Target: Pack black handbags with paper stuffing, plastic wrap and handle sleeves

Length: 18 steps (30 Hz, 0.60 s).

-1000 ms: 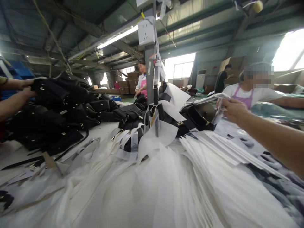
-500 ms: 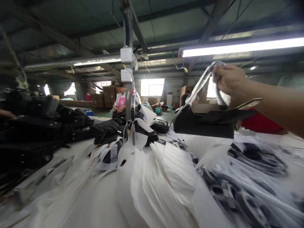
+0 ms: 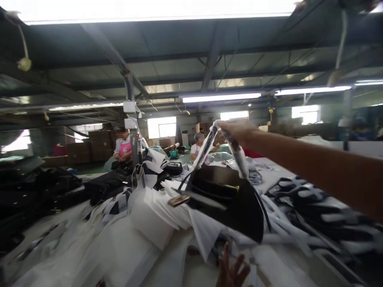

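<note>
My right hand (image 3: 236, 132) is raised at the end of an outstretched arm, closed around the top of a handle wrapped in clear film. From that handle hangs a black handbag (image 3: 239, 211), tilted and with its mouth gaping towards me. A flap juts out to the left, with a gold-coloured metal piece (image 3: 178, 200) at its end. Low in the picture my left hand (image 3: 231, 269) has its fingers spread, below the bag and apart from it, holding nothing visible. Its wrist is cut off by the lower edge.
White sheets (image 3: 152, 223) lie heaped over the table before me. Black bags (image 3: 32, 191) are piled at left, and black-and-white wrapped straps (image 3: 326, 211) lie at right. A post with sockets (image 3: 129, 107) rises behind the sheets. Two people (image 3: 124, 147) sit farther back.
My view has swung right. The handbag has come lower and turned, so its open mouth now shows. My left hand has come into view at the bottom.
</note>
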{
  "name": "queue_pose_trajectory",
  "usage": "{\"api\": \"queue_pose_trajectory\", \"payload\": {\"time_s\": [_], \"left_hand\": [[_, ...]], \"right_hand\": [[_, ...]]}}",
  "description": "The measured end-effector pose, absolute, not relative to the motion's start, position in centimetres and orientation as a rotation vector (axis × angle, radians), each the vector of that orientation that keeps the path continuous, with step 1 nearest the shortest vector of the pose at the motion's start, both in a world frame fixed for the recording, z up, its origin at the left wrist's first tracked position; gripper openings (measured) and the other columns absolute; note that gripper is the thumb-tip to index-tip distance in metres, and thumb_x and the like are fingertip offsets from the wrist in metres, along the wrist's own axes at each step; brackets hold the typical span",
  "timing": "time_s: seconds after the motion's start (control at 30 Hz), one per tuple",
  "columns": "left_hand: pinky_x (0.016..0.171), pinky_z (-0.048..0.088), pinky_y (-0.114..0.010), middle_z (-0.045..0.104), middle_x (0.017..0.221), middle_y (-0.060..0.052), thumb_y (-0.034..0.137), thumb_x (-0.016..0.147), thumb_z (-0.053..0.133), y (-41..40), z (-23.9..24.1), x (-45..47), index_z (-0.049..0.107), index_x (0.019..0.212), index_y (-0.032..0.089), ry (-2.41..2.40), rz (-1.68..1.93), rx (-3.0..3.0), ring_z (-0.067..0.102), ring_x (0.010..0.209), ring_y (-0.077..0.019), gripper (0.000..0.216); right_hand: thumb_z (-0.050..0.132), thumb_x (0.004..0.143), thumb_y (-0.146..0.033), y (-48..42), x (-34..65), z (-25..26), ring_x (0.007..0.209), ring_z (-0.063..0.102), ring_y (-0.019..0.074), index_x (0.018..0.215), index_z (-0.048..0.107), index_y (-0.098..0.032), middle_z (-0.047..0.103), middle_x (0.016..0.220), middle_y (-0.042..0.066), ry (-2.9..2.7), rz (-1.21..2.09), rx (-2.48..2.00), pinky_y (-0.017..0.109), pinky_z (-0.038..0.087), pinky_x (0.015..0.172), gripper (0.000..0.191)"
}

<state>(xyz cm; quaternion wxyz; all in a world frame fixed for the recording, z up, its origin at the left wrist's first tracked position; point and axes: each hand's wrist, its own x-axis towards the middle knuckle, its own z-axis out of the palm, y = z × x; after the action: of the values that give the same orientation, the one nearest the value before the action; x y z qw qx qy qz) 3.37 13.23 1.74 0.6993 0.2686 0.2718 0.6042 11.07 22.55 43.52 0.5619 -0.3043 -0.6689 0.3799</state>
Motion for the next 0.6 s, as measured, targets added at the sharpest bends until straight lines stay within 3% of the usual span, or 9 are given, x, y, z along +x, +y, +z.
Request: {"api": "queue_pose_trajectory", "payload": {"time_s": [0.07, 0.13, 0.3, 0.43, 0.53, 0.6], "left_hand": [[0.107, 0.039, -0.063, 0.062, 0.138, -0.006, 0.096, 0.069, 0.039, 10.9, 3.2, 4.8, 0.046, 0.144, 0.041, 0.591, 1.352, 0.618, 0.05, 0.134, -0.0366, 0.094], [0.11, 0.038, -0.063, 0.064, 0.135, -0.004, 0.097, 0.067, 0.038, 8.3, 4.3, 5.6, 0.059, 0.135, 0.04, 0.612, 1.338, 0.651, 0.045, 0.138, -0.0383, 0.091], [0.117, 0.036, -0.051, 0.067, 0.131, -0.007, 0.083, 0.069, 0.061, 3.0, 5.8, 4.0, 0.074, 0.117, 0.024, 0.677, 1.386, 0.647, 0.047, 0.137, -0.0405, 0.078], [0.118, 0.035, -0.044, 0.063, 0.136, -0.008, 0.071, 0.077, 0.064, 0.4, 6.4, 0.8, 0.069, 0.121, 0.02, 0.791, 1.478, 0.548, 0.042, 0.142, -0.0352, 0.068], [0.119, 0.033, -0.043, 0.053, 0.148, -0.007, 0.076, 0.082, 0.055, -1.5, 5.5, -0.5, 0.056, 0.137, 0.026, 0.989, 1.643, 0.516, 0.033, 0.147, -0.031, 0.075], [0.121, 0.028, -0.04, 0.045, 0.154, -0.006, 0.073, 0.079, 0.062, -2.7, 4.2, -0.5, 0.048, 0.144, 0.027, 1.074, 1.633, 0.613, 0.027, 0.15, -0.0299, 0.082]], "right_hand": [[0.061, 0.098, -0.024, 20.0, 12.1, 39.9, 0.067, 0.063, 0.0089, 0.093, 0.065, -0.011, 0.065, 0.084, -0.001, -1.533, 1.064, -0.698, 0.023, 0.054, 0.061, 0.015], [0.065, 0.095, -0.024, 17.5, 12.8, 37.0, 0.068, 0.064, 0.011, 0.092, 0.064, -0.013, 0.067, 0.083, -0.001, -1.464, 1.212, -0.672, 0.026, 0.057, 0.062, 0.011], [0.059, 0.092, -0.017, 11.6, 14.4, 33.8, 0.074, 0.068, 0.0177, 0.079, 0.066, -0.017, 0.069, 0.073, 0.005, -1.318, 1.476, -0.558, 0.032, 0.06, 0.072, 0.015], [0.066, 0.085, -0.021, 8.5, 15.3, 32.2, 0.089, 0.068, 0.0216, 0.081, 0.067, -0.021, 0.072, 0.084, 0.005, -1.261, 1.598, -0.422, 0.036, 0.058, 0.087, 0.004], [0.069, 0.081, -0.024, 7.6, 15.2, 29.1, 0.097, 0.068, 0.0225, 0.08, 0.067, -0.021, 0.073, 0.09, 0.005, -1.25, 1.666, -0.365, 0.037, 0.055, 0.095, 0.004], [0.073, 0.079, -0.027, 7.3, 15.0, 26.5, 0.1, 0.068, 0.0234, 0.08, 0.068, -0.021, 0.074, 0.094, 0.005, -1.267, 1.709, -0.346, 0.039, 0.052, 0.099, 0.008]]}}
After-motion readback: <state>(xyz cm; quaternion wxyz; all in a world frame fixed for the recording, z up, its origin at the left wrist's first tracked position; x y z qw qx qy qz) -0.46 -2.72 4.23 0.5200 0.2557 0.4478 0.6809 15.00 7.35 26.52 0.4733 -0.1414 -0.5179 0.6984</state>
